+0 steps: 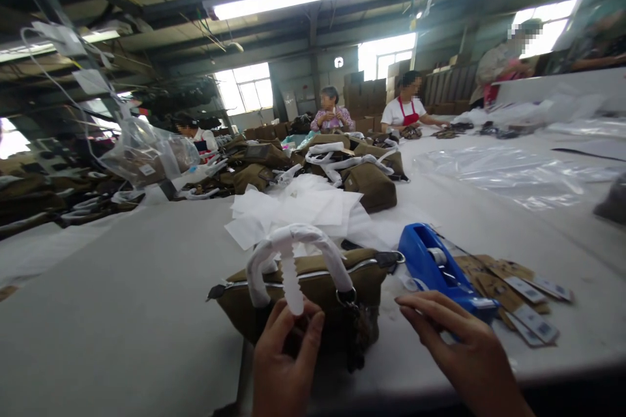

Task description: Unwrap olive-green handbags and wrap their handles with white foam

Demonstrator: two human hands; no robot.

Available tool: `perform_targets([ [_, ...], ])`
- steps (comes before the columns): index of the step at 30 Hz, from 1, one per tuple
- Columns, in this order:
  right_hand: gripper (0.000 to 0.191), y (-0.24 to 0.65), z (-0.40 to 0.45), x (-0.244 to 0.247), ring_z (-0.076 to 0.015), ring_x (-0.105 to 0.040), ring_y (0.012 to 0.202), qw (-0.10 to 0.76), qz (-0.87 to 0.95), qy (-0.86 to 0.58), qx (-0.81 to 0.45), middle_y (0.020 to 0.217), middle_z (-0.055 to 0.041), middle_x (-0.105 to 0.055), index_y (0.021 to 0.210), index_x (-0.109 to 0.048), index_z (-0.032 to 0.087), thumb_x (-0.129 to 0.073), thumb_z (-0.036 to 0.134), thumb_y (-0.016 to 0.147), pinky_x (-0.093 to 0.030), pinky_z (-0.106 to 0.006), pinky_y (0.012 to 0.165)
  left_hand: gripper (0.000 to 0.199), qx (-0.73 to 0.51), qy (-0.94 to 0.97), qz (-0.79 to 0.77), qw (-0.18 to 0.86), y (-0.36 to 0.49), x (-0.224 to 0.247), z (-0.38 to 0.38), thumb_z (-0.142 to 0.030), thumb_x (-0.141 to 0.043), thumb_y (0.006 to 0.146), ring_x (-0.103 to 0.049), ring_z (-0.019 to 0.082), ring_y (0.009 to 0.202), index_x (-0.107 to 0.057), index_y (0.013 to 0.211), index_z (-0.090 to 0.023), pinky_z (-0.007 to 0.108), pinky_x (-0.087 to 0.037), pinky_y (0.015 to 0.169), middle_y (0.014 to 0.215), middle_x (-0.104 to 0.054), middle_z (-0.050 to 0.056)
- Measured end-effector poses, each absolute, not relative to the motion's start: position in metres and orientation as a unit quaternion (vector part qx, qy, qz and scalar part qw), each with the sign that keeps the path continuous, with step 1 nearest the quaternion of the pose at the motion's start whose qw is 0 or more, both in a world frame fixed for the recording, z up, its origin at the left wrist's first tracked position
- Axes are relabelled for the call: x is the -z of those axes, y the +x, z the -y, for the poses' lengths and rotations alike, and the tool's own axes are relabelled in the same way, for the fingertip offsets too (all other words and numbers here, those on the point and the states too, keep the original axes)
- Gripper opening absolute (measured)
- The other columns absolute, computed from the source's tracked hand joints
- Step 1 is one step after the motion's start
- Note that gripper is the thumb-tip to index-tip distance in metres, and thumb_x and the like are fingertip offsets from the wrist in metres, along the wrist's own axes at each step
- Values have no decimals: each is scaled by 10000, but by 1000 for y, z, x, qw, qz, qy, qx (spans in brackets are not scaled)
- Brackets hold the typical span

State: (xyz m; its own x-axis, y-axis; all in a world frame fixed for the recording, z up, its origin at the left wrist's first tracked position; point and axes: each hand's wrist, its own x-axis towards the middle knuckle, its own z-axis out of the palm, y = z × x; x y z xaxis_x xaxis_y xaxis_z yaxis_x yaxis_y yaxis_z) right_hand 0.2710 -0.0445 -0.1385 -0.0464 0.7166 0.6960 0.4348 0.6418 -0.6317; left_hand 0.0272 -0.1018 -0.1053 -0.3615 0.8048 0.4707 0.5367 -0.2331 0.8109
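Note:
An olive-brown handbag (303,280) with a silver zip stands on the table, its two handles (274,238) wrapped in white paper. From the handle hangs a white notched strip (291,277). My left hand (288,352) is in front of the bag, thumb and fingers pinched at the strip's lower end. My right hand (460,339) is to the right of the bag, with thumb and fingertips pressed together; anything between them is too small to make out. Just behind it is a blue tape dispenser (430,260). Dark straps (359,332) hang from a ring at the bag's right side.
White paper sheets (298,205) lie behind the bag, and more wrapped-handle bags (369,182) are piled beyond. Brown cards with white labels (533,322) lie right of the dispenser. Clear plastic sheets (503,169) cover the far right. Several people work across the room.

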Motion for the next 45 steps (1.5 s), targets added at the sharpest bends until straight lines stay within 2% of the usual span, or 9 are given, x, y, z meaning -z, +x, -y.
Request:
perform_targets([
  [4,179,272,51,135,-134,-598,483,581,590,-440,-348,679,-26,-690,876,-805,232,-801,397,805,-525,-220,470,305,-624,451,-580,268,44,93,103,-495,-778,803,-669,147,739,-722,802,-195,209,-531,648,1066,-743,59],
  [7,279,258,55,128,-122,-535,497,604,440,-382,-544,540,-9,-580,831,-802,207,-858,464,735,-493,-233,512,347,-657,402,-532,350,59,84,99,-524,-806,769,-715,205,891,-708,798,-193,244,-569,790,1022,-771,75],
  [11,307,240,56,122,-86,-501,565,620,354,-302,-631,702,-36,-626,792,-803,202,-887,482,698,-462,-212,554,282,-646,449,-501,359,67,81,94,-484,-780,814,-728,210,881,-732,794,-206,266,-574,854,809,-760,34],
  [15,306,233,52,125,-84,-517,577,600,378,-288,-644,620,-23,-604,857,-811,209,-821,507,787,-462,-192,589,168,-596,560,-493,297,60,89,88,-390,-695,911,-706,154,787,-787,880,-253,198,-561,775,806,-757,7],
  [20,256,231,51,127,-107,-606,609,568,462,-298,-613,716,-21,-669,1031,-791,250,-750,452,879,-524,-218,612,168,-551,637,-477,251,53,93,81,-291,-637,954,-708,162,945,-800,998,-295,179,-554,807,1026,-744,33],
  [24,320,228,55,126,-124,-656,601,573,513,-295,-567,743,1,-699,1239,-686,310,-690,408,935,-579,-243,611,189,-536,654,-472,251,57,93,83,-253,-646,944,-710,163,977,-792,1046,-319,184,-554,825,1041,-740,23],
  [30,128,223,60,131,-116,-681,537,613,534,-358,-459,763,-11,-768,948,-780,272,-726,378,901,-595,-182,571,131,-558,594,-512,272,62,94,90,-266,-723,883,-730,148,846,-755,1010,-275,189,-563,779,922,-768,-16],
  [36,229,226,60,126,-111,-737,672,601,617,-349,-370,792,38,-773,1145,-755,381,-643,307,959,-603,-139,672,82,-538,642,-483,253,61,90,89,-212,-683,910,-720,133,847,-746,916,-265,186,-550,779,900,-757,-31],
  [45,136,232,71,115,-111,-673,543,610,549,-343,-457,753,28,-741,1122,-617,299,-582,354,1002,-595,-203,586,89,-525,657,-475,260,64,93,88,-221,-657,930,-709,150,877,-740,930,-251,215,-540,803,911,-747,-7],
])
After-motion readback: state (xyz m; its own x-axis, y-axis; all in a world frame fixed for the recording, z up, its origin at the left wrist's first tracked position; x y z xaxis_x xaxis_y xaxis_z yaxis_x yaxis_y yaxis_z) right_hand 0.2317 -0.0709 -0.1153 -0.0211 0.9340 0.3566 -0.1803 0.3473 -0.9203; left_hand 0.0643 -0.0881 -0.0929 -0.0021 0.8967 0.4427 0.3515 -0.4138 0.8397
